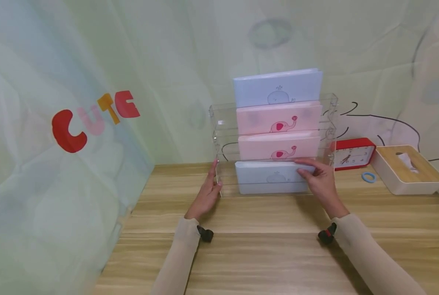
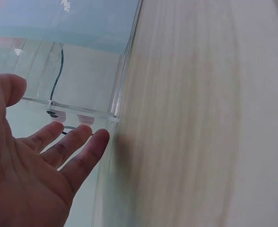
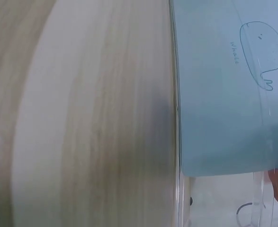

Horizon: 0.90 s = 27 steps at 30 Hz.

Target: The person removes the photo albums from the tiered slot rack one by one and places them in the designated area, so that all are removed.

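Note:
A clear acrylic tiered rack (image 1: 227, 189) stands on the table, holding booklets one above another. In its lowest tier is a light blue booklet (image 1: 254, 176) with a whale drawing, also seen in the right wrist view (image 3: 214, 127). My right hand (image 1: 322, 180) pinches that booklet's upper right corner, thumb in front and forefinger along the top edge. At the rack's left side is my left hand (image 1: 206, 196), its fingers extended beside the clear side panel (image 2: 77, 109). Two pink elephant booklets (image 1: 252, 147) fill the middle tiers, and another blue whale booklet (image 1: 254, 91) is on top.
Right of the rack stand a red alarm clock (image 1: 356, 153) and a tissue box (image 1: 418, 186) with a wooden lid. A blue ring (image 1: 368, 177) lies before the clock. Behind hangs a patterned cloth (image 1: 175, 61), with coloured letters (image 1: 70, 133) on the left.

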Available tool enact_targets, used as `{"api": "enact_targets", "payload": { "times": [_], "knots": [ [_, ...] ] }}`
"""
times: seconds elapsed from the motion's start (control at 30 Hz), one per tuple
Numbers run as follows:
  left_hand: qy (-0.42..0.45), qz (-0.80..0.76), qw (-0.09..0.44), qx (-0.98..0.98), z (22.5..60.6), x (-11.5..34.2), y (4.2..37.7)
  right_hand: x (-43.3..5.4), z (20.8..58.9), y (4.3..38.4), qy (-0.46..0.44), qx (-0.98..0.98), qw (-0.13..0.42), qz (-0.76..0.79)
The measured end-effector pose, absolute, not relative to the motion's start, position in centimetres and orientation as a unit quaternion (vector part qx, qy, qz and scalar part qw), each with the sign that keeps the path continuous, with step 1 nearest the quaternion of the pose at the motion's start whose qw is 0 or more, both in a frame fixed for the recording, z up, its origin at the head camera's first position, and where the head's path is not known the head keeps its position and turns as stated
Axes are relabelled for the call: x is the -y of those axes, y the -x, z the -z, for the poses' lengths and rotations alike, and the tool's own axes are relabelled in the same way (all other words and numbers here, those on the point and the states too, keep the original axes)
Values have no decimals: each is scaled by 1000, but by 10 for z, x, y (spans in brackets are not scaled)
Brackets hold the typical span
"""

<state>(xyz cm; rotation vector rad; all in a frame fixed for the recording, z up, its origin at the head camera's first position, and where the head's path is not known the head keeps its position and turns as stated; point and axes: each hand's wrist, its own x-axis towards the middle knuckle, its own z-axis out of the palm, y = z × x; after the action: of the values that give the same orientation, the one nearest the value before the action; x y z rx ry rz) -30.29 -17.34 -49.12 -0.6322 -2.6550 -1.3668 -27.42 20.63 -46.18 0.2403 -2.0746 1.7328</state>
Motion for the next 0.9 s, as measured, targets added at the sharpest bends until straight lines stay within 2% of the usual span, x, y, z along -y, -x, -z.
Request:
{"api": "enact_targets", "payload": {
  "times": [0.9],
  "knots": [
    [202,443,38,873,490,173,304,-201,457,272,-49,748,217,-625]
  ]
}}
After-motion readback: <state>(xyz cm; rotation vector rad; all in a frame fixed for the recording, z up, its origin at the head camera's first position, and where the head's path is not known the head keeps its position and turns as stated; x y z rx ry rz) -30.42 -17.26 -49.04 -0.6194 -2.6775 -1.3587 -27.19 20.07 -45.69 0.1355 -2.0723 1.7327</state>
